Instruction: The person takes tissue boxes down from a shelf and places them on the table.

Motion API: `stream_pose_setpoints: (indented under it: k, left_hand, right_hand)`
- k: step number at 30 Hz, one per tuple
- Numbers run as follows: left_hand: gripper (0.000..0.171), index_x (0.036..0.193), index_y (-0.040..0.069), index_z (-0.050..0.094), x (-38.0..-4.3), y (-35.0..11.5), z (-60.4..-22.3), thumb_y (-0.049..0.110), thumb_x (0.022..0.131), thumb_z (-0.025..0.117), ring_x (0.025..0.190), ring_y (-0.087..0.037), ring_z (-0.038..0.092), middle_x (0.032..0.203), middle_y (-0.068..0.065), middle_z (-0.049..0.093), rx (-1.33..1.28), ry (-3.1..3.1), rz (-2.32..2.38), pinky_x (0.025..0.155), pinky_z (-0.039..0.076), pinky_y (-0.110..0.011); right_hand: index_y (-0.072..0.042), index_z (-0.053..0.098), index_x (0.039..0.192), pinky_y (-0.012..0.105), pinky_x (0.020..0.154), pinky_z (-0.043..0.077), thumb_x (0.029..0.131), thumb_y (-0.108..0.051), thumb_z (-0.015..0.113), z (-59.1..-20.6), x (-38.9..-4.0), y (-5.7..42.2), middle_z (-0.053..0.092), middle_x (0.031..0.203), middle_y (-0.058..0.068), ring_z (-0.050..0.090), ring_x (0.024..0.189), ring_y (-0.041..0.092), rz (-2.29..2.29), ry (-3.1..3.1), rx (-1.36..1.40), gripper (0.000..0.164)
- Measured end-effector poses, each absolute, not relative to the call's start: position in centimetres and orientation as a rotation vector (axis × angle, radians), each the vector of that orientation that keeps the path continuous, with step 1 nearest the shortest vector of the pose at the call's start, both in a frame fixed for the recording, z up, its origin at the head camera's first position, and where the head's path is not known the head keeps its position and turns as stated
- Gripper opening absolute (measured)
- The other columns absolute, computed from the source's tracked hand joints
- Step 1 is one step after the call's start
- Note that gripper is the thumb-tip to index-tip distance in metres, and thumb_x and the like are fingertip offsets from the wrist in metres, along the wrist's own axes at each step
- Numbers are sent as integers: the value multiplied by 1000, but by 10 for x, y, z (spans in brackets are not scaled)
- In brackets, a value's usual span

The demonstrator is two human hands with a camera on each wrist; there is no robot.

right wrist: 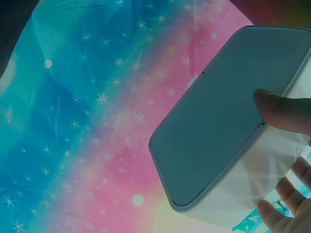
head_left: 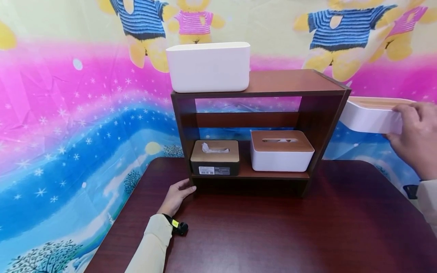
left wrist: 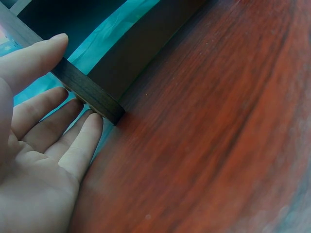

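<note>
Out past the right side of the wooden shelf, my right hand (head_left: 414, 132) grips a white tissue box (head_left: 372, 115) with a wood-coloured lid, lifted off the table. The right wrist view shows this tissue box's grey underside (right wrist: 228, 116), with the thumb (right wrist: 282, 110) pressed on it and other fingers along the white wall. Low on the table, my left hand (head_left: 175, 197) holds the foot of the brown shelf's left side panel (left wrist: 87, 90). The thumb lies on one side of that panel and the fingertips touch the other.
Atop the shelf (head_left: 280, 81) stands a white bin (head_left: 209, 68) at the left. On its lower board sit a dark tissue box with a tan lid (head_left: 215, 157) and a white tissue box with a brown lid (head_left: 282, 151). A patterned cloth (head_left: 85, 113) hangs behind the table (head_left: 259, 231).
</note>
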State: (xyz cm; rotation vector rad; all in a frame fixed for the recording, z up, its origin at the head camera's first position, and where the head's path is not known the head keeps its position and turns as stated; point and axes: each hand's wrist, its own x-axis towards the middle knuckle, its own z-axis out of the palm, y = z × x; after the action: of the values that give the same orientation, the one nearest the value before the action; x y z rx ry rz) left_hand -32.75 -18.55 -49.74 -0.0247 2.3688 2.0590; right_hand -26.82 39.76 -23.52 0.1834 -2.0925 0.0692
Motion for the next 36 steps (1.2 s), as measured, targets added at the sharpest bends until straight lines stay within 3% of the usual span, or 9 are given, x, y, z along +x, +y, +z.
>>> stream_pose_setpoints:
  k: [15,27,36]
  left_hand:
    - [57,119,16,56,-329,-186,-498,36,69,75,109,-17,49,114,0,57,-13,2357,2067,89,40,-39]
    - [53,118,16,58,-328,-187,-497,33,70,74,107,-16,50,113,-1,58,9,2337,2090,89,40,-38]
    - [58,118,15,57,-327,-186,-497,37,67,75,108,-17,50,113,-1,58,7,2333,2097,89,40,-37]
  right_hand:
    - [9,50,109,57,86,31,48,17,73,-240,-267,402,43,111,34,39,104,48,102,-2050,258,66]
    - [10,51,107,56,87,26,43,13,76,-250,-264,404,45,104,35,39,94,52,68,-2066,282,69]
    - [11,52,106,55,89,27,44,9,76,-258,-261,405,47,103,35,40,92,53,8,-2053,301,66]
